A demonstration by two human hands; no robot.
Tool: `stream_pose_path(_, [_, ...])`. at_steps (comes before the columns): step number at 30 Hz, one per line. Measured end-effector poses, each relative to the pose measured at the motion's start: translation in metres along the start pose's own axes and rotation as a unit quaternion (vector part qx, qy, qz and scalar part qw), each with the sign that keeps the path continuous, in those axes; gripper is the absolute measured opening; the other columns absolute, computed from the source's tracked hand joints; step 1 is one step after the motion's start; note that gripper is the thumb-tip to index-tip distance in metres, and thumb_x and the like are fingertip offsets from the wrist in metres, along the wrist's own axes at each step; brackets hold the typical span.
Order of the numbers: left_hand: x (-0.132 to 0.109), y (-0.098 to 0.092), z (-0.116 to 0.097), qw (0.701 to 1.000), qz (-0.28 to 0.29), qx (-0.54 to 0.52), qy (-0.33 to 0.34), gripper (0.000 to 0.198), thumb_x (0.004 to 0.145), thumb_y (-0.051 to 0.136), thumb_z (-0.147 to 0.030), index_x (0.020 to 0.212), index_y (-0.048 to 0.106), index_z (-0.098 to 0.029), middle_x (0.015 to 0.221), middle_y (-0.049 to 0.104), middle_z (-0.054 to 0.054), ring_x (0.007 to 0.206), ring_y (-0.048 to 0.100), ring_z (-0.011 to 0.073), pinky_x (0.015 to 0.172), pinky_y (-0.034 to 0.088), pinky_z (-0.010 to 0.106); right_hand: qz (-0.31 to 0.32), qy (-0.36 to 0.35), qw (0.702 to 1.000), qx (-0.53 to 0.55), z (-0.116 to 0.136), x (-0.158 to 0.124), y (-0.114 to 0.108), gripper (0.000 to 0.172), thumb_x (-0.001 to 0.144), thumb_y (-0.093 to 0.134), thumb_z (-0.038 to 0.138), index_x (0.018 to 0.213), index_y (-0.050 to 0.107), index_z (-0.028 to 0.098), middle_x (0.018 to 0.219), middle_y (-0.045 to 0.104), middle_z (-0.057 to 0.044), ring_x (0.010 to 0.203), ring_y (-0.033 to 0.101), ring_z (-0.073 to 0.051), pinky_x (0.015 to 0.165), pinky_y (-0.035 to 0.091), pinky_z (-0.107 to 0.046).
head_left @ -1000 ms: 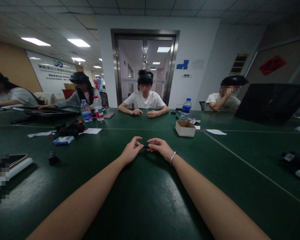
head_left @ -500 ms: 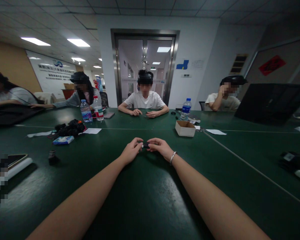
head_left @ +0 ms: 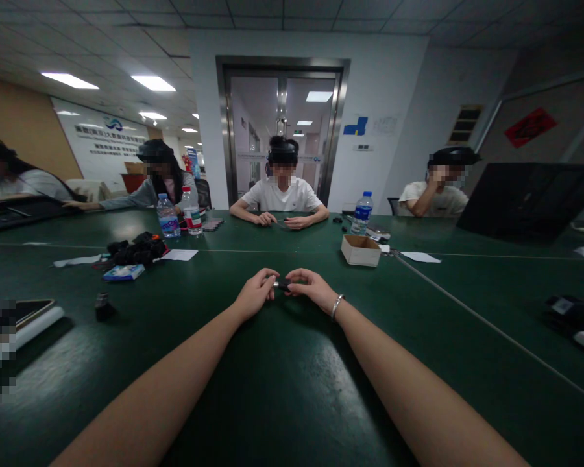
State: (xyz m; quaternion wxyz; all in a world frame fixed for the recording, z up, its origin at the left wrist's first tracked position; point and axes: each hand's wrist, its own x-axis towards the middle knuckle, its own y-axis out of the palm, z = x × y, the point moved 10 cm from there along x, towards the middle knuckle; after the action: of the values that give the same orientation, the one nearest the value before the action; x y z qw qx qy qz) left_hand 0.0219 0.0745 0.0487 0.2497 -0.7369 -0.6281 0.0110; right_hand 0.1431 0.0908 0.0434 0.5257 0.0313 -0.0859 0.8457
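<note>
Both of my hands hold a small dark stick-like object (head_left: 283, 285) with a silvery left end, just above the green table (head_left: 282, 363) at the middle of the head view. My left hand (head_left: 254, 296) pinches the silvery end between thumb and fingers. The dark right end is in the fingertips of my right hand (head_left: 316, 290), which wears a silver bracelet (head_left: 337, 307) at the wrist. My fingers cover part of the object, and its exact kind is too small to tell.
An open cardboard box (head_left: 361, 251) stands beyond my right hand. A water bottle (head_left: 362, 213) is behind it. To the left lie a black tangled heap (head_left: 137, 250), a blue-white packet (head_left: 123, 273) and a small black item (head_left: 104, 306). Several people sit around the table.
The silvery end of the object shows slightly more between my fingers. At the far left, the dark panel by a person's hand has shifted. My arms have hardly moved.
</note>
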Motion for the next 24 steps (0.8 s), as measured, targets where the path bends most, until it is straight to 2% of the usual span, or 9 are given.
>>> stream_pose_path(2, [-0.001,0.000,0.001,1.000,0.000,0.005,-0.006,0.038,0.082,0.038,-0.047,0.100,0.054,-0.017,0.054,0.051,-0.004,0.050,0.048,0.0104,0.051,0.037,0.021,-0.002,-0.026,0.997,-0.079,0.006,-0.001,0.005,0.028,0.063,0.068,0.023,0.088,0.058,0.017,0.088,0.062,-0.002,0.065,0.061,-0.010,0.061,0.047,-0.024])
stream_pose_path(4, [-0.002,0.000,-0.001,1.000,-0.003,0.015,-0.006,0.040,0.082,0.038,-0.049,0.100,0.055,-0.018,0.051,0.049,-0.004,0.047,0.046,0.0103,0.049,0.036,0.021,-0.005,-0.072,0.980,-0.186,0.017,-0.003,0.014,0.025,0.066,0.065,0.023,0.090,0.058,0.018,0.086,0.061,-0.001,0.065,0.058,-0.010,0.061,0.045,-0.024])
stream_pose_path(9, [-0.011,-0.006,-0.020,0.996,-0.026,0.078,0.023,0.040,0.083,0.037,-0.050,0.099,0.057,-0.020,0.049,0.048,-0.005,0.046,0.046,0.0115,0.051,0.034,0.022,-0.001,-0.158,0.895,-0.416,0.036,-0.010,0.045,0.021,0.070,0.064,0.028,0.089,0.062,0.019,0.078,0.061,-0.003,0.071,0.051,-0.014,0.065,0.038,-0.027])
stream_pose_path(11, [-0.014,-0.007,-0.028,0.993,-0.030,0.107,0.035,0.038,0.083,0.038,-0.050,0.100,0.057,-0.022,0.051,0.050,-0.004,0.049,0.049,0.0127,0.052,0.035,0.023,-0.015,-0.161,0.874,-0.457,0.038,-0.012,0.050,0.019,0.071,0.064,0.029,0.088,0.063,0.019,0.077,0.062,-0.004,0.072,0.049,-0.016,0.066,0.037,-0.028])
stream_pose_path(14, [-0.018,0.000,-0.039,0.987,-0.014,0.152,0.051,0.036,0.082,0.040,-0.050,0.102,0.056,-0.025,0.055,0.052,-0.004,0.053,0.050,0.0143,0.054,0.034,0.024,-0.034,-0.132,0.881,-0.454,0.034,-0.012,0.049,0.013,0.073,0.062,0.025,0.085,0.064,0.020,0.076,0.062,-0.004,0.073,0.049,-0.017,0.066,0.037,-0.028])
stream_pose_path(18, [-0.019,0.005,-0.048,0.980,0.015,0.190,0.054,0.043,0.079,0.045,-0.050,0.113,0.050,-0.026,0.061,0.053,-0.003,0.057,0.051,0.0159,0.056,0.033,0.024,-0.060,-0.069,0.921,-0.378,0.023,-0.013,0.032,0.012,0.076,0.056,0.023,0.083,0.064,0.019,0.075,0.062,-0.003,0.069,0.053,-0.015,0.063,0.039,-0.026])
stream_pose_path(20, [-0.017,-0.006,-0.050,0.974,0.020,0.220,0.047,0.047,0.077,0.048,-0.050,0.117,0.048,-0.025,0.064,0.056,-0.001,0.062,0.053,0.0175,0.059,0.035,0.025,-0.075,-0.046,0.927,-0.364,0.018,-0.016,0.015,0.014,0.074,0.057,0.026,0.082,0.065,0.018,0.074,0.062,-0.002,0.068,0.054,-0.014,0.064,0.040,-0.025])
stream_pose_path(22, [-0.016,-0.035,-0.048,0.956,0.007,0.293,0.031,0.048,0.077,0.047,-0.049,0.117,0.049,-0.023,0.070,0.059,0.003,0.070,0.054,0.0199,0.064,0.037,0.026,-0.102,-0.031,0.921,-0.376,0.017,-0.024,-0.015,0.013,0.070,0.060,0.027,0.078,0.067,0.018,0.076,0.062,-0.002,0.069,0.054,-0.014,0.067,0.042,-0.026])
stream_pose_path(24, [-0.020,-0.080,-0.043,0.915,-0.022,0.402,0.010,0.046,0.080,0.042,-0.047,0.117,0.049,-0.021,0.083,0.061,0.007,0.081,0.054,0.0227,0.071,0.039,0.029,-0.135,-0.022,0.911,-0.388,0.020,-0.040,-0.056,0.013,0.067,0.062,0.027,0.074,0.068,0.017,0.077,0.060,-0.002,0.069,0.054,-0.014,0.067,0.043,-0.026])
